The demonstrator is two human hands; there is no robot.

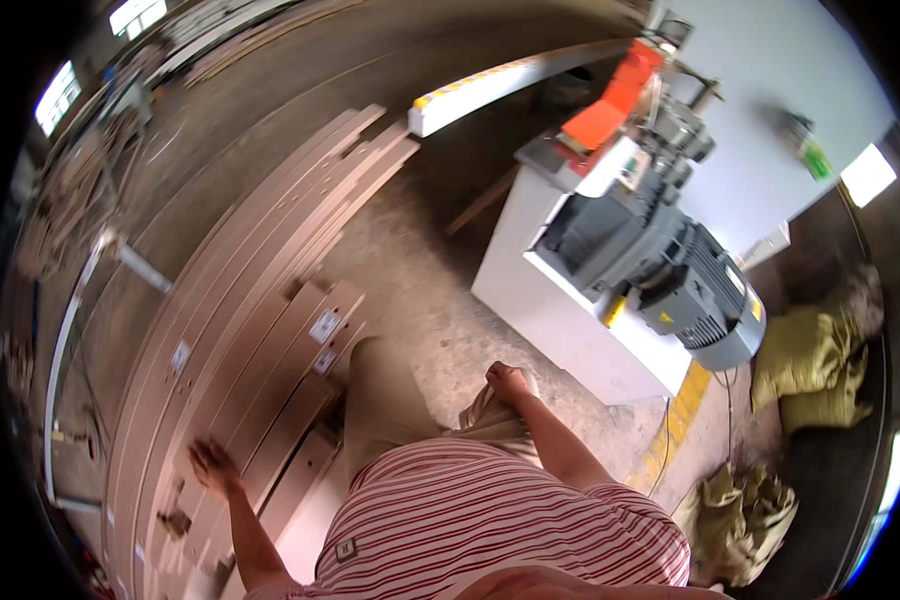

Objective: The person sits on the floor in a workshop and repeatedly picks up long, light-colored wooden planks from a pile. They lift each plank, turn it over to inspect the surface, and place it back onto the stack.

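Note:
My left hand [213, 467] reaches to a long stack of brown planks [242, 265] on my left. Its fingers are spread over the planks' upper faces, slightly blurred, and whether they press on the wood I cannot tell. No object shows in that hand. My right hand [508, 382] is beside my right thigh with its fingers curled closed. A bit of striped cloth [477, 408] shows just by it; what the fingers hold, if anything, is hidden. Shorter planks with white labels [324, 325] lie on the stack in front of my left leg.
Ahead to the right stands a white machine cabinet [570, 330] with a grey motor [705, 290] and an orange guard [620, 95]. A white beam [510, 90] extends from it. Yellow sacks [810, 355] and a crumpled sack [738, 525] lie at right. A metal frame [62, 370] stands far left.

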